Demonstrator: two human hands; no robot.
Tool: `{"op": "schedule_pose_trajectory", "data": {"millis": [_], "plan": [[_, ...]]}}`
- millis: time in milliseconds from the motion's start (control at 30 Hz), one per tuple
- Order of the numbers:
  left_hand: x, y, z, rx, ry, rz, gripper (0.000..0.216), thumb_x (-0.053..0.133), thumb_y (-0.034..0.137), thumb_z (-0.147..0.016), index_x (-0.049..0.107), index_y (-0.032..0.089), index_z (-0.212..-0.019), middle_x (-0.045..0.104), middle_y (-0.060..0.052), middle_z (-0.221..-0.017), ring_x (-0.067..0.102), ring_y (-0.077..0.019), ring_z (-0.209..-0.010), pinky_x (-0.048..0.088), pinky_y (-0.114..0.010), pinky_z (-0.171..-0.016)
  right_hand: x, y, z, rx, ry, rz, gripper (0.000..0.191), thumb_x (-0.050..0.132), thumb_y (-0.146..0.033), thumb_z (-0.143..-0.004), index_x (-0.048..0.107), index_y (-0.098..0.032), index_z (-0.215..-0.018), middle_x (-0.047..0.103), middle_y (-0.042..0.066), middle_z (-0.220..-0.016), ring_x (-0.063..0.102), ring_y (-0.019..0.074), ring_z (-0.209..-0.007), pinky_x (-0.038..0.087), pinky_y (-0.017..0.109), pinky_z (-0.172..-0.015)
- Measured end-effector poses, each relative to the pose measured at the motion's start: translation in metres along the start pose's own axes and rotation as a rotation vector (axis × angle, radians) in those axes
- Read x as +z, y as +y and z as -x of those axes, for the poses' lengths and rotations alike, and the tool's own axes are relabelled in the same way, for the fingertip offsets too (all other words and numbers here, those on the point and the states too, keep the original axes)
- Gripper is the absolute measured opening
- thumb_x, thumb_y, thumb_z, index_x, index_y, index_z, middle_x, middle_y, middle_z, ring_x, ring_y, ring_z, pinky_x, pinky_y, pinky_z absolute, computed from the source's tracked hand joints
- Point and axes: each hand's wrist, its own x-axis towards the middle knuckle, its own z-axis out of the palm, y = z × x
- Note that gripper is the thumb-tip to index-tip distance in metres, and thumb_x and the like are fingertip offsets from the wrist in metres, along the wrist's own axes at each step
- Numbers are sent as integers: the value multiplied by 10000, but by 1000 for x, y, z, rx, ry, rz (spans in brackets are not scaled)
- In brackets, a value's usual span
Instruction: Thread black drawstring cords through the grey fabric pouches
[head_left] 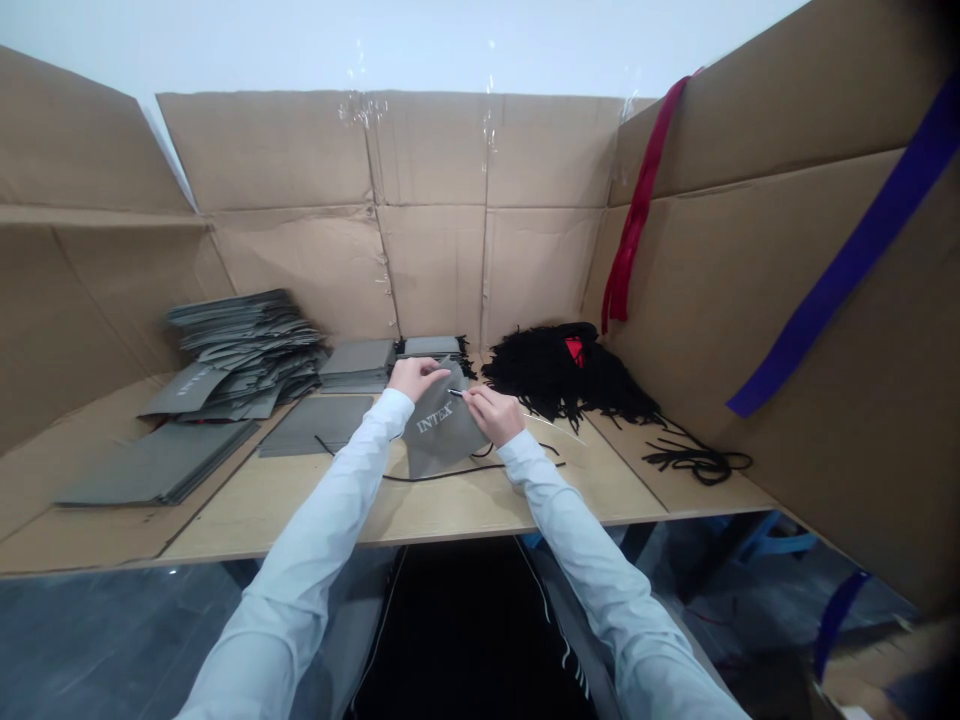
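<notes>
A grey fabric pouch printed INTEX lies slanted on the table in front of me. My left hand is closed in a pinch at its upper left edge. Between the closed fingers of my right hand is a slim dark tool with a shiny part, pointing left across the upper part of the pouch. Its exact kind is too small to tell. A black cord runs along the table below the pouch, and its link to the tool or pouch cannot be made out.
Grey pouches stand in a tall pile and flatter stacks at left. A heap of black cords lies back right, with loose cords nearer. Cardboard walls enclose the table; red and blue straps hang right.
</notes>
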Motion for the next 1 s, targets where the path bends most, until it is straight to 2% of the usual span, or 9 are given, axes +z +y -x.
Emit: {"op": "schedule_pose_trajectory", "data": {"millis": [167, 333, 500, 600, 800, 1000], "plan": [[-16, 16, -6, 26, -112, 74, 339, 481, 456, -667, 653, 168, -718, 628, -6, -671, 524, -135, -649, 360, -222, -626, -2, 4, 0, -76, 45, 89, 199, 388, -201, -812, 560, -154, -726, 606, 37, -780, 512, 71, -612, 308, 207, -536], [-29, 23, -13, -48, -202, 280, 333, 619, 420, -534, 655, 124, -682, 626, -25, -618, 547, -158, -634, 405, -254, -627, -11, 14, 0, -180, 61, 134, 177, 396, -177, -805, 564, -156, -853, 604, 60, -851, 528, 92, -681, 349, 214, -582], [-33, 24, -12, -136, -144, 465, 465, 708, 381, -388, 646, 89, -744, 640, -94, -718, 573, -189, -679, 446, -307, -651, -24, 22, -5, -214, 53, 141, 188, 397, -171, -804, 559, -153, -896, 603, 71, -882, 536, 103, -724, 364, 214, -598], [-33, 24, -9, -148, -91, 426, 480, 723, 375, -349, 647, 89, -726, 640, -101, -722, 580, -197, -682, 456, -315, -657, -31, 23, -7, -192, 37, 112, 185, 389, -179, -809, 563, -156, -867, 607, 64, -862, 539, 98, -713, 361, 209, -593], [-32, 20, -3, -116, -70, 368, 438, 718, 397, -347, 649, 107, -668, 635, -76, -634, 585, -191, -632, 464, -305, -631, -39, 22, -8, -116, -10, 82, 246, 347, -225, -829, 574, -155, -765, 612, 52, -810, 535, 79, -676, 343, 195, -562], [-33, 21, 4, -131, -30, 347, 399, 719, 398, -343, 648, 124, -623, 631, -64, -595, 584, -185, -600, 465, -294, -607, -46, 23, -13, -76, -81, 42, 284, 326, -271, -835, 574, -163, -746, 603, 53, -775, 522, 78, -681, 325, 183, -544]]}}
